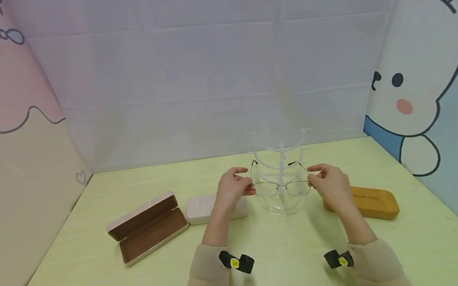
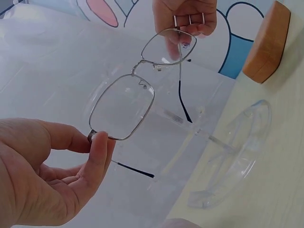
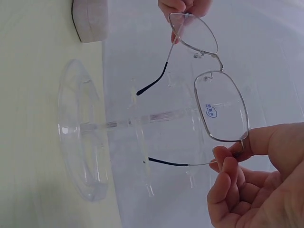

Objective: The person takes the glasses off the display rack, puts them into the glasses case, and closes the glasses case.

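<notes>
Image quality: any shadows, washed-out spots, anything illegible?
Head: soft, faint shadows on the tabletop; left wrist: transparent display stand low-contrast against the backdrop, upper left washed out; right wrist: blue print on the eyeglasses too soft to read.

Cream oblong brown-lined case (image 1: 154, 235): seen opened, lower left.
White rounded case (image 1: 199, 209): partly hidden, lower centre.
Mustard oblong case (image 1: 377, 202): partly hidden, lower right.
Pale yellow-green tabletop (image 1: 83, 285): spread across the lower half.
White creased sheet (image 1: 211, 69): hung across the upper centre.

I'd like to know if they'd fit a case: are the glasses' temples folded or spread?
Spread: both dark-tipped temples extend back from the glasses, well apart.
</notes>
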A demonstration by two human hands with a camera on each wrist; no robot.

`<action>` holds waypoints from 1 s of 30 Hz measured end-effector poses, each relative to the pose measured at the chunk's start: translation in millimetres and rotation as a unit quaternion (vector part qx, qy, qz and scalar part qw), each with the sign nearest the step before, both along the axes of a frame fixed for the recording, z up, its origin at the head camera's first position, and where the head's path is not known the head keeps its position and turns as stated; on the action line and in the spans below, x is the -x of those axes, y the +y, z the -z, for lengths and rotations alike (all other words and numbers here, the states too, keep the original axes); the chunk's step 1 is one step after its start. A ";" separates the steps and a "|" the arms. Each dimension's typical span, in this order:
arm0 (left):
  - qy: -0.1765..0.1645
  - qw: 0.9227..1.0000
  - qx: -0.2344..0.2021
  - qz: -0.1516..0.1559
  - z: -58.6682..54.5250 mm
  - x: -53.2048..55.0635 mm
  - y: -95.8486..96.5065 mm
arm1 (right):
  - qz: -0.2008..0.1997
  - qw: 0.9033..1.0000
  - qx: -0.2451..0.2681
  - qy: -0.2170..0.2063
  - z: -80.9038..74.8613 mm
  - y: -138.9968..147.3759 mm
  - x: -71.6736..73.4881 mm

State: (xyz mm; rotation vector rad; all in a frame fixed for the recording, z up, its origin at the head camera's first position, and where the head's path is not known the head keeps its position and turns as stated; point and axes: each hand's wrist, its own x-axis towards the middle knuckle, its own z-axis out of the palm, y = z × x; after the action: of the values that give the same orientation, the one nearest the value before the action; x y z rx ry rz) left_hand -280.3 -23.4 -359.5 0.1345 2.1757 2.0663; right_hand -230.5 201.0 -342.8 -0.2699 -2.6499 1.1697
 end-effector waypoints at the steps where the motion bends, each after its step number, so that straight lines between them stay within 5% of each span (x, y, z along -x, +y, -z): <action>1: -0.001 1.000 -0.002 0.003 -1.7 -0.8 -1.2 | -0.003 1.000 -0.002 0.000 -1.4 -0.6 -1.2; 14: 0.012 1.000 -0.002 0.023 -25.0 -15.7 -6.9 | -0.010 1.000 -0.004 0.001 -24.0 -5.4 -19.4; 30: 0.026 0.999 -0.003 0.044 -55.5 -41.0 -13.9 | 0.027 0.998 0.012 0.049 -51.2 -11.6 -49.2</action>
State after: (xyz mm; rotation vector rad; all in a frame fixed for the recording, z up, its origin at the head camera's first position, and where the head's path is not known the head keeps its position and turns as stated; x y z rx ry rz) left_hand -239.3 -37.4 -303.9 0.2826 2.1501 2.0438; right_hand -181.3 189.4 -291.6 -0.2784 -2.5292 1.1690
